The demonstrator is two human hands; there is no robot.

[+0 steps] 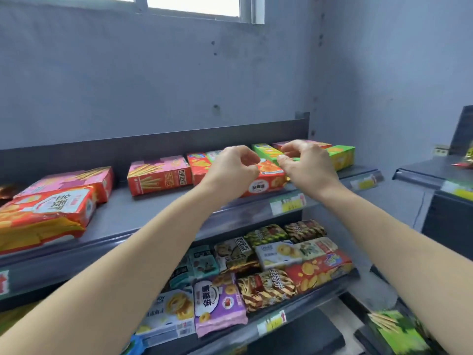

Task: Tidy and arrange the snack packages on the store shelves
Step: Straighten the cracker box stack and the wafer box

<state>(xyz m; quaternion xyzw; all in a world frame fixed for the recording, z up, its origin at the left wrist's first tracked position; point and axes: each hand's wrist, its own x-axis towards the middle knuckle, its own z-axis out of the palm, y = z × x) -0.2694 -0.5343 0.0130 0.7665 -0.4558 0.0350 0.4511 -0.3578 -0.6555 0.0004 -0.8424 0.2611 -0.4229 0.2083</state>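
Both my hands reach over the right part of the top shelf (143, 213). My left hand (231, 170) hovers with curled fingers above an orange-red snack box (268, 180) and holds nothing. My right hand (305, 165) has its thumb and fingers curled beside a green box (266, 151), touching or almost touching it. More green boxes (341, 156) lie behind my right hand. A pink and red biscuit-stick box (160, 176) lies left of my hands. Another pink box (71, 181) and an orange-red bag (43, 213) lie at the far left.
The lower shelf (294, 312) holds several packets lying side by side, among them a purple cookie bag (217, 303) and a red chip box (320, 270). Yellow price tags (288, 203) line the shelf edges. A second shelf unit (435, 175) stands to the right.
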